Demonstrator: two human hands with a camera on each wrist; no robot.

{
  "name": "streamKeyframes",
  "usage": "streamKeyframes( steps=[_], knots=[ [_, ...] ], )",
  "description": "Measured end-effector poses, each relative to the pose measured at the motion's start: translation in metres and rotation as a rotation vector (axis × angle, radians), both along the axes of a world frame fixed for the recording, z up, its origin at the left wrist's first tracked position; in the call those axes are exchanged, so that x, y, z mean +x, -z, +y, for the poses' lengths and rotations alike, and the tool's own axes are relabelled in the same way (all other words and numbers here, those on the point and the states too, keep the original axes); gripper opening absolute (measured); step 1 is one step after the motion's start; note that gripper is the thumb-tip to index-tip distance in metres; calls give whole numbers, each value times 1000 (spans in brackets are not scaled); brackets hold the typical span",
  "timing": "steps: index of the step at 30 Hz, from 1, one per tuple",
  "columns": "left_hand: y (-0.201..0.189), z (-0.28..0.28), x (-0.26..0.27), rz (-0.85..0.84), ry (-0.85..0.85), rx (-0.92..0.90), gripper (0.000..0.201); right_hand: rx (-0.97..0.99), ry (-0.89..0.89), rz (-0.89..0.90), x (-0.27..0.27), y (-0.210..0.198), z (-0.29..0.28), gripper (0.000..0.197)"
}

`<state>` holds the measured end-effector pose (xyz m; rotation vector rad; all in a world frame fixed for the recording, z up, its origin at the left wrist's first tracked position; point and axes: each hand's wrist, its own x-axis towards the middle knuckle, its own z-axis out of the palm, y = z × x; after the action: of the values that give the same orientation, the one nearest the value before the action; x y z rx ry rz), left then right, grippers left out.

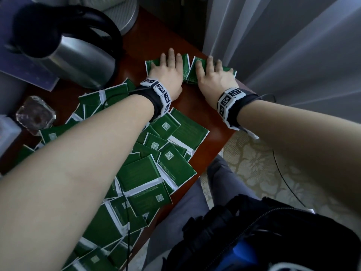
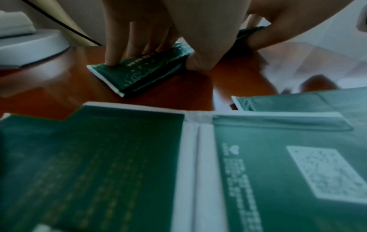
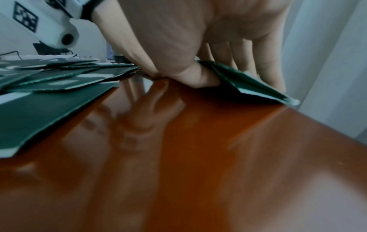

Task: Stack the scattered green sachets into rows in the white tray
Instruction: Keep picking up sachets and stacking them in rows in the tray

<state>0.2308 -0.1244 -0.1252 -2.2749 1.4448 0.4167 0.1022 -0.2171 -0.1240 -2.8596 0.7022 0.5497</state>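
The left hand [image 1: 166,72] and right hand [image 1: 214,77] each grip a small sachet stack [image 1: 186,65], fingers [image 2: 111,51] on top, thumbs tucked under, on the table [image 3: 218,157].

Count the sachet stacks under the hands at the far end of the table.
2: one stack under the left hand, one under the right hand, side by side. How many sachets each holds is hidden.
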Motion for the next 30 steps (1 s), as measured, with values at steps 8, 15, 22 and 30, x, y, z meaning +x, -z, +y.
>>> streamKeyframes(
  steps=[8,15,22,30],
  knots=[
    [-14,-16,-6,-11,17,40,60,20,-7,67,1,-11,-7,66],
    [-43,-17,-9,11,-66,-77,40,137,41,15,-2,-30,-21,60],
    [-82,4,-31,-20,-183,-117,32,152,7,-20,-7,-76,-33,45],
    [-139,71,-35,-175,-369,-132,32,156,-275,-78,14,-120,9,44]
  ],
)
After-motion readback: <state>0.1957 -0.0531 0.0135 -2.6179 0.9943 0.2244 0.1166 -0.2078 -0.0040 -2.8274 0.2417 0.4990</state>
